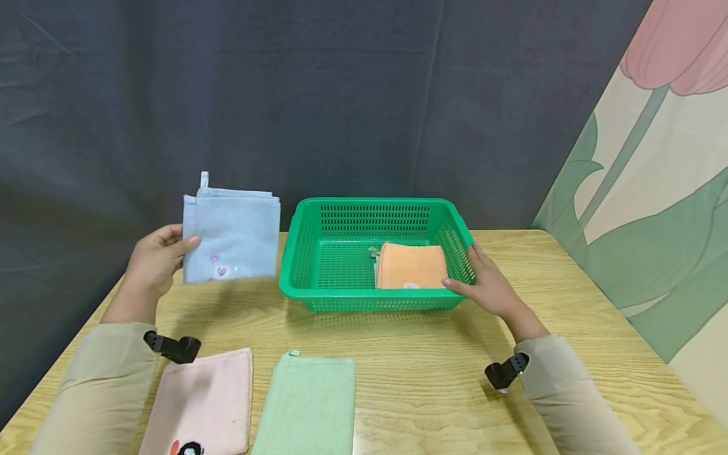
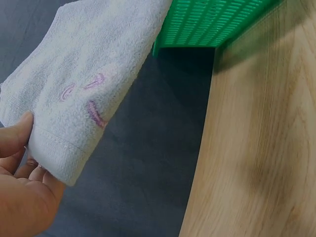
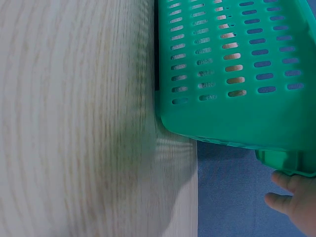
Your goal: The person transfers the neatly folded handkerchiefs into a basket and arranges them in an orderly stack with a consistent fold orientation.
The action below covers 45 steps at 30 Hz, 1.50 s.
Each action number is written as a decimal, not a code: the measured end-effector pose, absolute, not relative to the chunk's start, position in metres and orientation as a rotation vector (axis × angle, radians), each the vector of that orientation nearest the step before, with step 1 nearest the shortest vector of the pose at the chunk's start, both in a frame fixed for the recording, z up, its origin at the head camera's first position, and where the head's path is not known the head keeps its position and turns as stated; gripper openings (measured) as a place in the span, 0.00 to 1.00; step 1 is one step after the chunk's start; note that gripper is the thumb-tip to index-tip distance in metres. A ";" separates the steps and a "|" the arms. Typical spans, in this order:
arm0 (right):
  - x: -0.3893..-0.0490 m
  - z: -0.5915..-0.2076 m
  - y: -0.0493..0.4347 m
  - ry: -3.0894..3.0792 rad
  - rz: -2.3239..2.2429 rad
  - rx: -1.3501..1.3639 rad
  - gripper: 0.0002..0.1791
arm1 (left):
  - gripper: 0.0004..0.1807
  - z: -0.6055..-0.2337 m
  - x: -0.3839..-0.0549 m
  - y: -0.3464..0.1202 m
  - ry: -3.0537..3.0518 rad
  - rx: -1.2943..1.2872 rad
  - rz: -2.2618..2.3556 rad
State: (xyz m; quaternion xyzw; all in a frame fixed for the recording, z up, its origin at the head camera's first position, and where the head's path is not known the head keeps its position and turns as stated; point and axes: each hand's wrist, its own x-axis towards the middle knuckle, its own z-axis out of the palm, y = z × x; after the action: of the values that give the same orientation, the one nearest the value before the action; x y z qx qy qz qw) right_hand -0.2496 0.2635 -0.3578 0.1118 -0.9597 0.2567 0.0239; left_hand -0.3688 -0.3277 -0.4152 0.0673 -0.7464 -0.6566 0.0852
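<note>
My left hand [image 1: 156,262] pinches a folded light-blue towel [image 1: 236,230] by its left edge, thumb in front, holding it up left of the green plastic basket [image 1: 364,294]. The towel has a hanging loop on top and purple embroidery, seen closer in the left wrist view on the same towel [image 2: 94,64]. My right hand [image 1: 491,284] holds the basket's right front corner, thumb over the rim; in the right wrist view fingers [image 3: 282,200] touch the rim from outside. A folded orange towel [image 1: 412,265] stands inside at the right, partly covering a pale cloth.
On the wooden table [image 1: 421,379] in front lie a pink towel [image 1: 205,398] with a dark embroidered figure and a green towel [image 1: 307,404]. A dark curtain [image 1: 352,95] hangs behind the table. At the right is a wall with a painted tulip [image 1: 677,50].
</note>
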 end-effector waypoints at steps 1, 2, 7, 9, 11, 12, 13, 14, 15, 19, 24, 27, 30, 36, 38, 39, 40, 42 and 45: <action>-0.249 -0.358 0.264 -2.971 0.797 0.343 0.52 | 0.26 -0.417 -0.371 -0.328 -2.220 0.195 -1.950; -0.249 -0.358 0.264 -2.972 0.799 0.343 0.52 | 0.26 -0.420 -0.374 -0.329 -2.209 0.180 -1.946; -0.249 -0.358 0.264 -2.967 0.803 0.345 0.52 | 0.27 -0.438 -0.394 -0.338 -2.162 0.103 -1.927; -0.249 -0.358 0.264 -2.967 0.803 0.344 0.52 | 0.27 -0.442 -0.399 -0.340 -2.126 0.080 -1.962; -0.249 -0.357 0.264 -2.970 0.801 0.340 0.52 | 0.27 -0.443 -0.401 -0.339 -2.084 0.062 -1.999; -0.249 -0.357 0.264 -2.972 0.800 0.338 0.52 | 0.27 -0.443 -0.402 -0.339 -2.077 0.050 -2.002; -0.249 -0.357 0.264 -2.973 0.798 0.336 0.52 | 0.27 -0.443 -0.402 -0.338 -2.069 0.037 -2.007; -0.249 -0.357 0.264 -2.973 0.797 0.336 0.52 | 0.26 -0.442 -0.402 -0.337 -2.059 0.027 -2.015; -0.249 -0.357 0.264 -2.972 0.798 0.336 0.52 | 0.26 -0.442 -0.402 -0.336 -2.049 0.016 -2.024; -0.249 -0.357 0.264 -2.965 0.799 0.344 0.52 | 0.26 -0.441 -0.403 -0.333 -2.010 -0.017 -2.056; -0.249 -0.357 0.264 -2.960 0.798 0.350 0.52 | 0.26 -0.443 -0.407 -0.329 -1.987 -0.049 -2.087; -0.249 -0.357 0.264 -2.963 0.801 0.347 0.52 | 0.24 -0.423 -0.388 -0.314 -1.996 -0.058 -2.141; -0.248 -0.356 0.263 -2.967 0.805 0.343 0.52 | 0.24 -0.419 -0.384 -0.307 -2.009 -0.064 -2.142; -0.247 -0.356 0.262 -2.972 0.815 0.335 0.52 | 0.25 -0.440 -0.404 -0.308 -1.981 -0.123 -2.107; -0.247 -0.356 0.262 -2.970 0.815 0.335 0.52 | 0.23 -0.419 -0.384 -0.294 -1.965 -0.138 -2.188; -0.247 -0.357 0.262 -2.970 0.815 0.335 0.52 | 0.22 -0.410 -0.377 -0.288 -1.974 -0.134 -2.200; -0.247 -0.357 0.262 -2.969 0.814 0.334 0.52 | 0.21 -0.401 -0.368 -0.282 -1.960 -0.133 -2.230; -0.248 -0.357 0.262 -2.967 0.810 0.336 0.52 | 0.19 -0.378 -0.346 -0.266 -1.985 -0.127 -2.248; -0.248 -0.358 0.263 -2.970 0.805 0.335 0.52 | 0.17 -0.356 -0.321 -0.246 -2.007 -0.151 -2.219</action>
State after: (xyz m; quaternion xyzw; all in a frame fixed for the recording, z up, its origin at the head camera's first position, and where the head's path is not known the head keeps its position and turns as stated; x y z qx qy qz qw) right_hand -0.2479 0.2630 -0.3575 0.1083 -0.9592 0.2601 0.0232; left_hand -0.3215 -0.2465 -0.3555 -0.0502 -0.6683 -0.7386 0.0728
